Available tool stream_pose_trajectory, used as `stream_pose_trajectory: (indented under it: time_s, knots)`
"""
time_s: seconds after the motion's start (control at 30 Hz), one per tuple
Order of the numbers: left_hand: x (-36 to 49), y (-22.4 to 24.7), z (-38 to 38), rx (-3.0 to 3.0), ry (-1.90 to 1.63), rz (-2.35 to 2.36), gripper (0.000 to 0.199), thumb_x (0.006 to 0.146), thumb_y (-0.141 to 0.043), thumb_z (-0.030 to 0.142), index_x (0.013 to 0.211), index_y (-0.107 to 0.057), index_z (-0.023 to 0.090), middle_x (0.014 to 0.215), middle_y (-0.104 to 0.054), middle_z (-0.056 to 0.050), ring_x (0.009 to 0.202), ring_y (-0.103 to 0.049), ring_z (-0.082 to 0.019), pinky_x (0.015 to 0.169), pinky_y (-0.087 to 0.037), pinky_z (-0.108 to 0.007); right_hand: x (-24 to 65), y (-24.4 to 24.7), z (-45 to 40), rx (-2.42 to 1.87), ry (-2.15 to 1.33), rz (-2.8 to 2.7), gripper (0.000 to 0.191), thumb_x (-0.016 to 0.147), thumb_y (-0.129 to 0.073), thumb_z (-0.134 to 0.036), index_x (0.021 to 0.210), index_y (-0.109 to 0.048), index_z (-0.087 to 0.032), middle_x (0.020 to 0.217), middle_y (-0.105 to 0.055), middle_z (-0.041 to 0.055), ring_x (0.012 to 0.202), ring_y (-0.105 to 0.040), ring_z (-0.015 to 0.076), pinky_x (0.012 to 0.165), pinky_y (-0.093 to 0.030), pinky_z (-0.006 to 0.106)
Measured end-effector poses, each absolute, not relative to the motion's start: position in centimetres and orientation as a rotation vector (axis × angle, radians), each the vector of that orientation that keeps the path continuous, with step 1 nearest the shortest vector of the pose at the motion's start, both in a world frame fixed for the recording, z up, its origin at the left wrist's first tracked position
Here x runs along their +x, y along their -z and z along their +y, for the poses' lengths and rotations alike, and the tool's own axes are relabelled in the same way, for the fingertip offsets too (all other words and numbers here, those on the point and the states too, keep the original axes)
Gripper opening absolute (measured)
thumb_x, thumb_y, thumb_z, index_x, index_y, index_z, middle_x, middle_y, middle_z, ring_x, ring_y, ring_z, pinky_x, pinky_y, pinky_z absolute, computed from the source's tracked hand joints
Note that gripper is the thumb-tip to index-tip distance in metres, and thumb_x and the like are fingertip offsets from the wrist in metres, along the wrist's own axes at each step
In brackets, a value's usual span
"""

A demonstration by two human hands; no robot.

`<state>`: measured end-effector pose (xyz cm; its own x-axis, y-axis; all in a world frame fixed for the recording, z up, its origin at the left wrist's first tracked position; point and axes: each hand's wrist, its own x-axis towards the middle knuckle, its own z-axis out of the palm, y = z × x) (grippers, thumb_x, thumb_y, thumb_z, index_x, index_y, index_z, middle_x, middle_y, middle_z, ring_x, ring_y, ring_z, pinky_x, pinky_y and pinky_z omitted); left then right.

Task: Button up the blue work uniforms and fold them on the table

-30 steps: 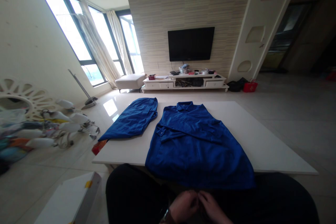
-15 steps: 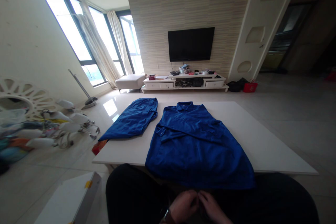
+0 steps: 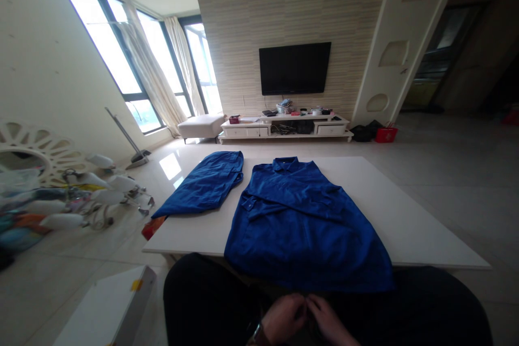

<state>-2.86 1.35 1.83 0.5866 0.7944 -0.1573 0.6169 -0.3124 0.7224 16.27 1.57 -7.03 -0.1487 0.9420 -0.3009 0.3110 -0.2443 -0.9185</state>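
Note:
A blue collared shirt (image 3: 300, 221) lies spread on the white table (image 3: 413, 227), its sleeves folded across the front and its hem over the near edge. To its left is a folded blue garment (image 3: 203, 181). Below the shirt's hem, between the dark-trousered knees, are both hands. My left hand (image 3: 284, 316), with a watch at the wrist, has curled fingers; my right hand (image 3: 324, 318) meets it at the fingertips. Whether anything small is between the fingers is hidden in shadow.
A white box-like piece (image 3: 109, 303) stands at the lower left. Assorted items (image 3: 81, 200) lie on the floor at the left. Beyond the table are a low TV cabinet (image 3: 247, 131), a stool (image 3: 201, 127) and a red bag (image 3: 386, 134).

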Motion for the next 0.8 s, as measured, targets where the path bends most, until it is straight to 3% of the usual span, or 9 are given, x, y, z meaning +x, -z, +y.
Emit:
stream_pose_trajectory:
  time_s: [0.17, 0.4, 0.57, 0.8]
  knots:
    - [-2.8, -1.2, 1.4, 2.052, -0.295, 1.134, 0.012, 0.086, -0.053, 0.016, 0.093, -0.061, 0.021, 0.1, -0.069, -0.002, 0.09, -0.061, -0.016, 0.08, -0.043, -0.023, 16.3, 7.4, 1.6, -1.624, -1.394, -1.413, 0.072, 0.074, -0.055, -0.073, 0.11, -0.075, -0.014, 0.122, -0.072, 0.0174, 0.124, -0.06, 0.0353, 0.111, -0.039, 0.043]
    - [-2.9, -1.8, 1.3, 2.039, -0.323, 1.131, 0.009, 0.084, -0.055, 0.017, 0.089, -0.061, 0.021, 0.093, -0.068, -0.001, 0.082, -0.059, -0.015, 0.072, -0.041, -0.022, 16.2, 6.8, 1.5, -1.556, -1.42, -1.456, 0.065, 0.078, -0.051, -0.071, 0.099, -0.077, -0.015, 0.115, -0.075, 0.0165, 0.119, -0.062, 0.0355, 0.107, -0.041, 0.043]
    - [-2.8, -2.4, 1.3, 2.064, -0.283, 1.145, 0.01, 0.084, -0.053, 0.016, 0.088, -0.06, 0.021, 0.092, -0.067, -0.001, 0.078, -0.056, -0.014, 0.07, -0.039, -0.023, 16.3, 7.4, 1.6, -1.597, -1.422, -1.429, 0.075, 0.074, -0.05, -0.073, 0.107, -0.076, -0.012, 0.122, -0.072, 0.0197, 0.123, -0.06, 0.0362, 0.109, -0.041, 0.043]
    - [-2.7, -2.3, 1.3, 2.075, -0.289, 1.142, 0.01, 0.087, -0.053, 0.018, 0.093, -0.061, 0.021, 0.095, -0.068, -0.002, 0.08, -0.057, -0.015, 0.071, -0.041, -0.023, 16.4, 7.7, 1.6, -1.572, -1.43, -1.434, 0.073, 0.075, -0.05, -0.07, 0.11, -0.075, -0.012, 0.123, -0.071, 0.0192, 0.122, -0.061, 0.0353, 0.108, -0.041, 0.042]
